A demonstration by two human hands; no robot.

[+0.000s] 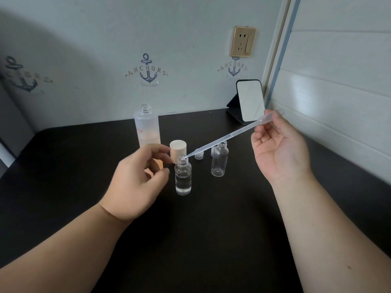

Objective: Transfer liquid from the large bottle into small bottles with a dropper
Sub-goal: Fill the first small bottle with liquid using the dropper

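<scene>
On the dark table point(211, 218), the right hand point(279, 144) pinches the dropper point(224, 138), tip in the small bottle point(183, 176). The left hand point(137, 178) curls loosely beside it, holding nothing. Squeeze slowly, keeping the tip inside.

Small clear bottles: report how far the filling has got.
Done: the near small clear plastic bottle is over half full. In hand: the right hand pinches the translucent plastic dropper, tip at that bottle's mouth. Left: the far small clear bottle looks empty; the frosted large bottle still holds liquid.

Two bare forearms enter from the lower left and lower right of the frame; no sleeves, rings or watches show on left hand point(135, 182) or right hand point(279, 149).
</scene>
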